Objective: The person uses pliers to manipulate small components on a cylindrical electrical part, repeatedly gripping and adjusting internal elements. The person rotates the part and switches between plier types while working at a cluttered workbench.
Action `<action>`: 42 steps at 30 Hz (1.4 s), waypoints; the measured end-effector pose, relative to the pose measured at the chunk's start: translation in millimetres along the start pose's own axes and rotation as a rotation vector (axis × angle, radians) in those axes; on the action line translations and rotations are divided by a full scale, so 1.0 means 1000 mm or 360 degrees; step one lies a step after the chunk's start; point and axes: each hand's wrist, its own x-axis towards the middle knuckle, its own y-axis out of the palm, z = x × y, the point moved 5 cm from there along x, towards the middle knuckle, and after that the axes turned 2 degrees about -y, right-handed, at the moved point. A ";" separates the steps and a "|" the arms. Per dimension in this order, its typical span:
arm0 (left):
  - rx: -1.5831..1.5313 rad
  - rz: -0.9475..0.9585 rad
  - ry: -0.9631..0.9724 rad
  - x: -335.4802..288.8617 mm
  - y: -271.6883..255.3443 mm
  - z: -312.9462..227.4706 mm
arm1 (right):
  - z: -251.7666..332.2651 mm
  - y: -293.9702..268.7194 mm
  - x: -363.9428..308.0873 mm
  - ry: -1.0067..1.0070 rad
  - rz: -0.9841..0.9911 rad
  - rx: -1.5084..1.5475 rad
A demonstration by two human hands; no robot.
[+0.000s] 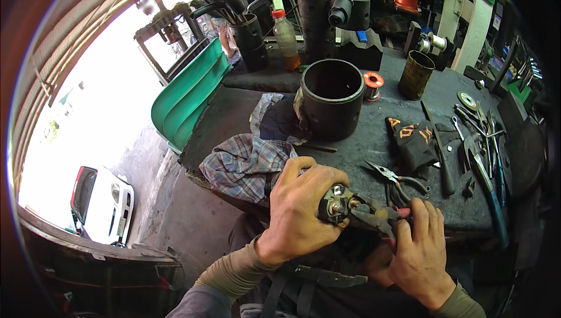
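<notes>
My left hand is wrapped round a small cylindrical electrical part, whose dark end face carries copper terminal studs. From the right, my right hand grips a pair of pliers by its red handles. The pliers' jaws are at the studs; whether they bite on one cannot be made out. Most of the part's body is hidden in my left palm. Just beyond my left hand lies a crumpled plaid cloth. Needle-nose pliers rest on the bench beyond the pliers I hold.
On the dark bench stand a wide black cylinder, a solder spool, a rusty can and a bottle. A black cloth, a file and several hand tools lie at the right.
</notes>
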 end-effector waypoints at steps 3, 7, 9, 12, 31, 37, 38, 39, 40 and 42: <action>-0.0181 0.0229 -0.0058 0.003 -0.001 0.003 | -0.003 -0.001 0.000 -0.0065 -0.0016 0.0018; -0.0408 0.0858 -0.0045 0.011 -0.005 0.009 | -0.006 -0.007 0.002 -0.0279 -0.0021 -0.0066; -0.0491 0.1128 0.0002 0.012 -0.002 0.015 | -0.007 -0.008 0.004 -0.0383 -0.0052 -0.0088; -0.0591 0.1130 0.0015 0.012 0.001 0.019 | -0.019 -0.002 0.007 -0.0444 -0.0112 -0.0065; -0.0115 0.0047 -0.0116 0.005 -0.004 0.003 | 0.002 -0.005 0.007 0.0024 0.0009 0.0107; -0.0026 0.0025 -0.0043 0.006 0.001 0.000 | 0.002 -0.001 0.002 0.0090 0.0017 0.0135; -0.0027 0.0043 -0.0036 0.006 0.001 0.000 | 0.001 -0.001 0.002 0.0060 0.0033 0.0127; -0.0117 0.0153 -0.0077 0.007 0.003 0.003 | -0.002 -0.001 0.002 0.0031 0.0050 0.0119; -0.0206 0.0265 -0.0118 0.008 0.005 0.007 | -0.004 -0.001 0.002 0.0002 0.0068 0.0111; -0.0371 0.0560 -0.0198 0.011 0.003 0.012 | -0.003 -0.004 0.002 -0.0090 0.0035 0.0062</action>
